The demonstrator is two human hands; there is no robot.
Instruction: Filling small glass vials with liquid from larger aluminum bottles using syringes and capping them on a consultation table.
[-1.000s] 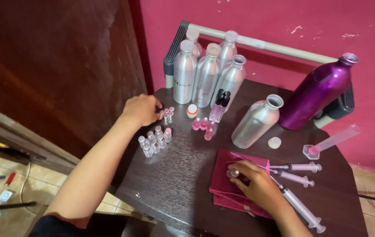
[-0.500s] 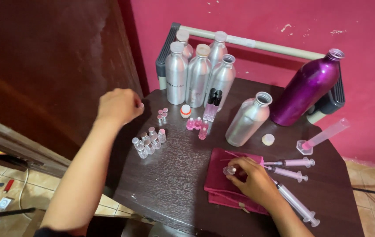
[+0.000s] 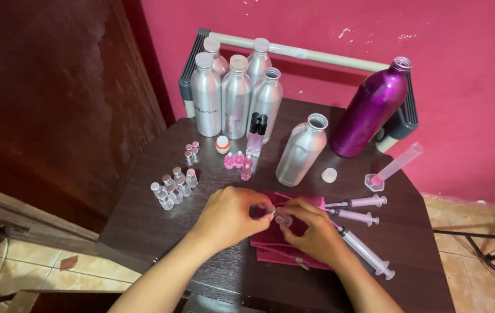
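Both hands meet over the pink cloth (image 3: 282,246) at the worktop's (image 3: 143,220) six o'clock edge: left hand (image 3: 230,215) and right hand (image 3: 311,232) pinch a small clear vial (image 3: 282,219) between closed fingers, steadying it. Spare vials (image 3: 172,186) wait at nine o'clock, syringes (image 3: 357,214) at three.

We see only two forearms and two hands of our own in the head view, coming up from the bottom edge. Our left hand (image 3: 231,215) is bare: no glove, no ring, no watch or band at the wrist. Our right hand (image 3: 312,230) is bare too, with short, unpainted nails as far as we can tell. Both forearms are uncovered along all of their visible length; no sleeve or cuff shows before the picture's edge cuts them off. We make out no marks or jewellery on either arm.
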